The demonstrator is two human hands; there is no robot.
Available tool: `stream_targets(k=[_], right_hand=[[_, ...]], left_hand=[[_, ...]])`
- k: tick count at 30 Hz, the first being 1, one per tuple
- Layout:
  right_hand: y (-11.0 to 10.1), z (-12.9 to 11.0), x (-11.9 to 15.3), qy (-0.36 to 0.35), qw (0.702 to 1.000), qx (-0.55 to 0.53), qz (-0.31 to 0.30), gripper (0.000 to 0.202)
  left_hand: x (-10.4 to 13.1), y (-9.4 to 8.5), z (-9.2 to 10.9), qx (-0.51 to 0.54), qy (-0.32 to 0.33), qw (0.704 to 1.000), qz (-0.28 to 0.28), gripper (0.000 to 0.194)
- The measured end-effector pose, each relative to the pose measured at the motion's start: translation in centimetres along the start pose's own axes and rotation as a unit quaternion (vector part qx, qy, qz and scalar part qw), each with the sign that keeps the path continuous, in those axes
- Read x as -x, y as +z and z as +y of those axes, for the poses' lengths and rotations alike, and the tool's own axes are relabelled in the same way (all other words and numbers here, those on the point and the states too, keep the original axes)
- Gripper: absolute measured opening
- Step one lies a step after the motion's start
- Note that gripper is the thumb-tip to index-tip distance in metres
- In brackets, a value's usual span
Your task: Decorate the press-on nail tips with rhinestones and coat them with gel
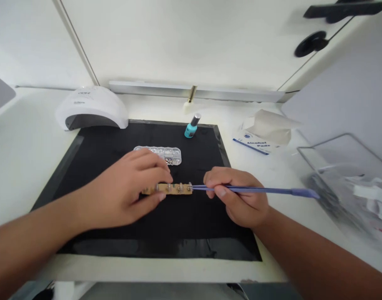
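Observation:
My left hand (136,183) is closed on the left part of a narrow tan strip (175,189), thumb below and fingers above. Small shiny pieces stand in a row along the strip, which lies over the black mat (166,229). Between the thumb and fingers of my right hand (236,191) is a pair of long purple tweezers (262,190). Their tips reach the strip's right end; whether they grip a piece there is too small to tell. Just behind my left hand, partly covered by it, lies a clear compartment case (176,156) with tiny shiny bits.
A turquoise bottle (191,130) stands at the mat's back. A white lamp (92,106) is at the back left. At the right are an alcohol pads box (256,141) and a clear bin (341,179). A brush cap (191,98) stands behind the mat.

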State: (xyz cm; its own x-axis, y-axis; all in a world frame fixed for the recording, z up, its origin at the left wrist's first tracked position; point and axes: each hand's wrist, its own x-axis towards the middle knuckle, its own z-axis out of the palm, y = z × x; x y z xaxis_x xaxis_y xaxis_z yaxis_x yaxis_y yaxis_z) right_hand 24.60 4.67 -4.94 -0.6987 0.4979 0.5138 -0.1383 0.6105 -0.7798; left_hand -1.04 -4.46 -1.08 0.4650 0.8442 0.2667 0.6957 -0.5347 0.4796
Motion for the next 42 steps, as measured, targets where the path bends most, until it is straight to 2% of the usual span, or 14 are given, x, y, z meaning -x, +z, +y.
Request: stream_targets(k=[2,4,10,16,21,29,42], right_hand=[[0.0,0.7,0.2,-0.004,1.0,-0.009,-0.004,0.014],[0.1,1.2,0.4,-0.012,1.0,-0.024,-0.006,0.013],[0.0,1.2,0.4,-0.025,0.997,-0.06,-0.031,0.015],[-0.2,0.5,0.4,-0.024,0.998,-0.016,-0.048,0.014],[-0.6,0.4,0.3,-0.036,0.996,0.024,-0.079,0.016],[-0.7,0.5,0.3,-0.051,0.993,0.058,-0.086,0.015],[-0.8,0.4,0.4,-0.048,0.993,0.055,-0.096,0.013]], left_hand=[[0.8,1.3,0.9,0.021,-0.006,0.999,0.04,0.018],[1.2,2.6,0.9,0.021,0.002,0.997,0.068,0.02],[1.0,4.3,-0.2,0.001,0.007,0.999,0.043,0.028],[0.9,4.8,0.3,-0.011,0.03,0.997,0.071,0.02],[0.6,4.9,0.7,-0.019,0.024,0.998,0.063,0.02],[0.4,5.1,0.7,-0.012,0.027,0.998,0.048,0.019],[0.4,5.4,0.6,0.0,0.021,0.999,0.041,0.023]])
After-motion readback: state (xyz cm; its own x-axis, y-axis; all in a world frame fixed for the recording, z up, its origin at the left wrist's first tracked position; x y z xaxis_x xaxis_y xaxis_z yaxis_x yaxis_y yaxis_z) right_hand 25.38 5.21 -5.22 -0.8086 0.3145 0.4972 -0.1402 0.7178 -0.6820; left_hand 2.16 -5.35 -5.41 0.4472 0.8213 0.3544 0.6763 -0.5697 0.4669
